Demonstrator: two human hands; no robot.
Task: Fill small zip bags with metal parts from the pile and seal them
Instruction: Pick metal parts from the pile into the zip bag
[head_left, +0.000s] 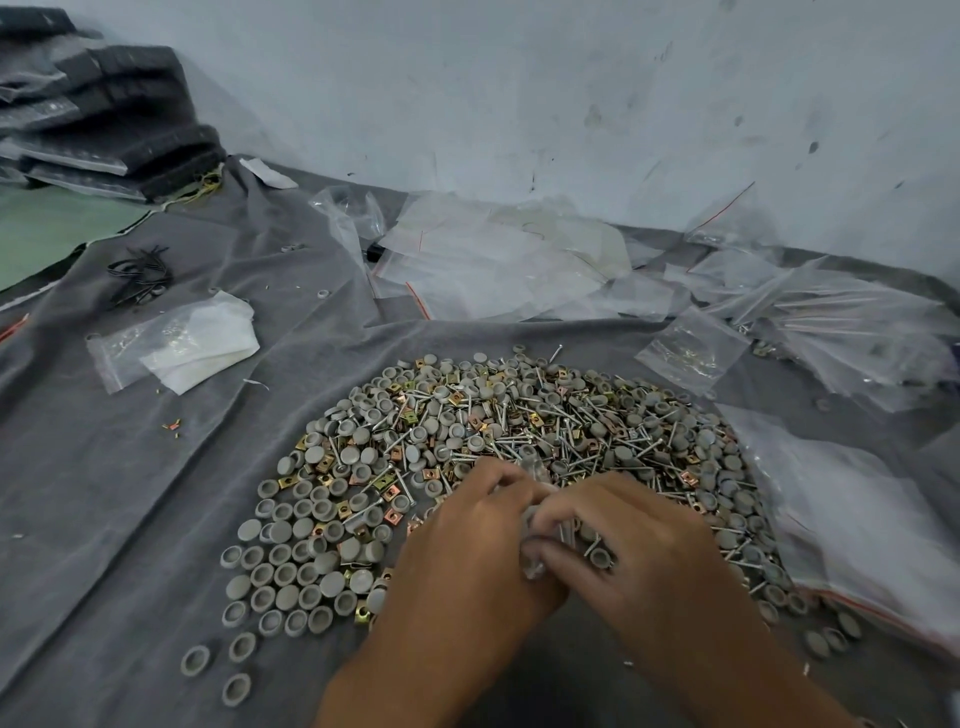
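A wide pile of parts lies on the grey cloth: grey round caps, silver screws and small brass square nuts. Both my hands meet over its near edge. My left hand and my right hand together pinch a small clear zip bag between their fingertips. The bag is mostly hidden by my fingers, and screws show inside it. A grey cap sits under my right fingers.
Empty clear zip bags lie heaped at the back by the wall. Filled bags are stacked at the right. More bags lie near my right hand. A bag with white paper lies left. Dark foam packs sit far left.
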